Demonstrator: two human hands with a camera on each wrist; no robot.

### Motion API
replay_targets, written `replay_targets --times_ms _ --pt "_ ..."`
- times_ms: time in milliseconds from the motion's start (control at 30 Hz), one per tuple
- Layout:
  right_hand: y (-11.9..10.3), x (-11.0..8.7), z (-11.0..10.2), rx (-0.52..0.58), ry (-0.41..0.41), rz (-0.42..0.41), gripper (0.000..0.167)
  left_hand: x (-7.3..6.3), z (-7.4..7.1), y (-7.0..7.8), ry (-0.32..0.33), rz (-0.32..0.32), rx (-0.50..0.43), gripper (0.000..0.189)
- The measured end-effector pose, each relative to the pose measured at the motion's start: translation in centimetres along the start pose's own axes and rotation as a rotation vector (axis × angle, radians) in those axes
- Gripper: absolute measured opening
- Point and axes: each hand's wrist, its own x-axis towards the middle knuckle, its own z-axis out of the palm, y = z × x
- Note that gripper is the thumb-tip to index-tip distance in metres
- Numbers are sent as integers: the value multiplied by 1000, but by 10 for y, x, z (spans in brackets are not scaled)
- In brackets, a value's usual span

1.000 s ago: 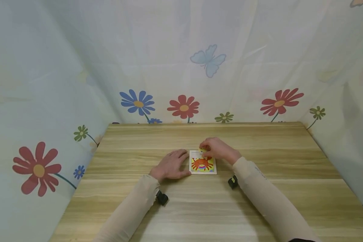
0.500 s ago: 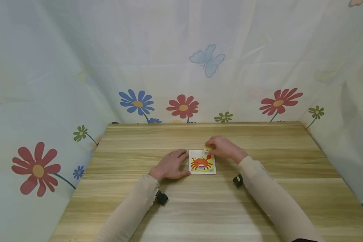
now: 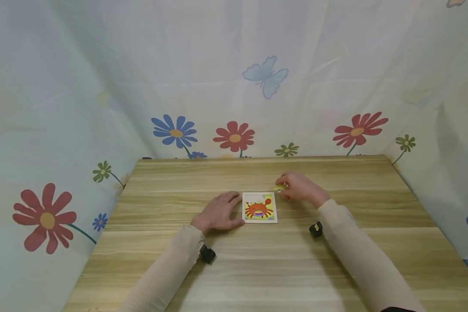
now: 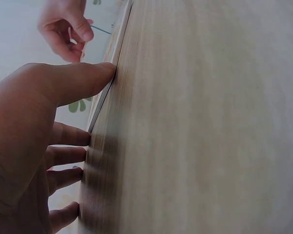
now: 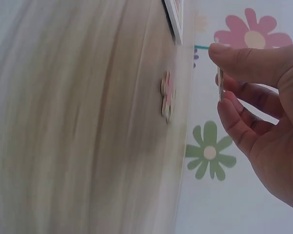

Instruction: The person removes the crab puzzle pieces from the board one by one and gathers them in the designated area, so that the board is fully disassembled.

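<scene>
A square crab jigsaw puzzle (image 3: 259, 211) with a pale frame lies mid-table; its upper left shows a bare pale patch. My left hand (image 3: 217, 212) rests at its left side, thumb and index fingertip against the frame's edge in the left wrist view, the other fingers (image 4: 64, 178) straight and spread on the table. To the right of the puzzle, my right hand (image 3: 302, 188) pinches a yellow puzzle piece (image 3: 280, 188) between thumb and fingers. The right wrist view shows this piece (image 5: 221, 85) edge-on, raised above the tabletop. Another puzzle piece (image 5: 167, 96), partly red, lies flat on the table below that hand.
The wood-grain table (image 3: 234, 277) reaches back to a white curtain (image 3: 203, 65) printed with flowers and a butterfly. More curtain hangs along both sides. Small black wrist cameras hang beneath the left sleeve (image 3: 167, 264) and the right sleeve (image 3: 366, 247).
My right hand has moved right and slightly back, off the puzzle's top edge, carrying the yellow piece. The crab's right claw is uncovered. My left hand has stayed by the frame.
</scene>
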Motion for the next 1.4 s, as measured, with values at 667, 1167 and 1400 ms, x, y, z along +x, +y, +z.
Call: replay_targets --times_ms 667,1167,1400 --pt "25 -25 -9 -18 4 108 30 -1 -2 1 -5 -2 -14 85" --pt "38 -38 -6 -38 -2 143 28 -1 -1 0 8 -2 -14 85" --pt "40 -41 -2 -22 -24 182 28 -1 -1 0 14 1 -29 85"
